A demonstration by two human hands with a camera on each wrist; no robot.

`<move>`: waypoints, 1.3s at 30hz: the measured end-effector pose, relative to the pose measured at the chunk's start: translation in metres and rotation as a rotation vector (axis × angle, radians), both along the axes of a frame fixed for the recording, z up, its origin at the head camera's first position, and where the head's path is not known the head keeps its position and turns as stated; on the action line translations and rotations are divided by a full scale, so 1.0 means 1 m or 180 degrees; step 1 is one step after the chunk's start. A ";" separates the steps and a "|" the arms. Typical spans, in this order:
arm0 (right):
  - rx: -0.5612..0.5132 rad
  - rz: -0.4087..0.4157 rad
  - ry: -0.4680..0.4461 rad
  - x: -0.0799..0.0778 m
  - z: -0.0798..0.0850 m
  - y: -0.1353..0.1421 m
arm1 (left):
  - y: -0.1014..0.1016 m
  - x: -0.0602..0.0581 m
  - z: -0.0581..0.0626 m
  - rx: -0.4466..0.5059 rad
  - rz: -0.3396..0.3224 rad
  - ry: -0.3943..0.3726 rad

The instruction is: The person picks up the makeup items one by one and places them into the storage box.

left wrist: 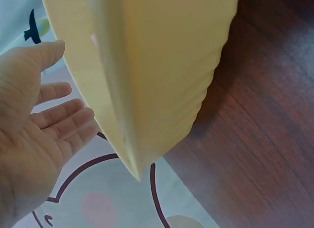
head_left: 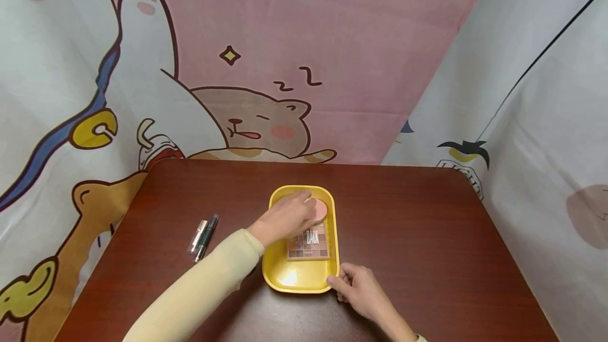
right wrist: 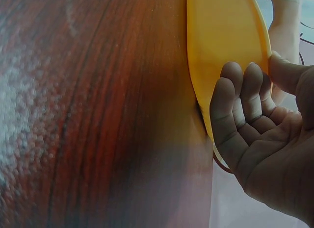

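A yellow tray (head_left: 304, 280) stands on the table, holding a square makeup palette (head_left: 309, 251) marked "BACK" and a round pink item (head_left: 321, 210) just beyond it. My left hand (head_left: 294, 212) is over the far part of the tray, beside the pink item and partly covering it. In the left wrist view, the fingers of that hand (left wrist: 44, 120) are loosely extended, with nothing visible between them and the thumb. At the tray's near right corner my right hand (head_left: 361, 288) holds the rim, thumb on top and fingers curled against the outer wall.
Left of the tray lie a dark pen-like tube (head_left: 207, 237) and a lighter, silvery tube (head_left: 197, 236), side by side. The brown wooden table (head_left: 418, 236) extends to both sides. A cartoon-printed cloth (head_left: 361, 57) hangs behind it.
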State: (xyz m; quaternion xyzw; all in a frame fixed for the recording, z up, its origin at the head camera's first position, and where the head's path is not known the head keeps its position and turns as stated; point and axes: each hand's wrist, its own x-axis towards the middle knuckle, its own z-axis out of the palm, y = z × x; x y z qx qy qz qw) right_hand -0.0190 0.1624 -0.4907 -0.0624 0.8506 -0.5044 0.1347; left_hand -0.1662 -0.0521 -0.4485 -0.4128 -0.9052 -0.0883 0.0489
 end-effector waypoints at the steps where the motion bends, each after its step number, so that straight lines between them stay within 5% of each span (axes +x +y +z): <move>1: 0.0004 0.0000 -0.0006 0.000 0.000 0.000 | -0.001 0.001 0.000 0.0025 0.0001 0.0034; 27: 0.0083 -0.0045 -0.0027 -0.001 0.000 -0.001 | -0.044 0.033 0.014 0.0273 0.0188 0.0371; 39: 0.0180 -0.0070 -0.0014 -0.001 0.000 -0.002 | -0.067 0.051 0.018 0.0373 0.0446 0.0436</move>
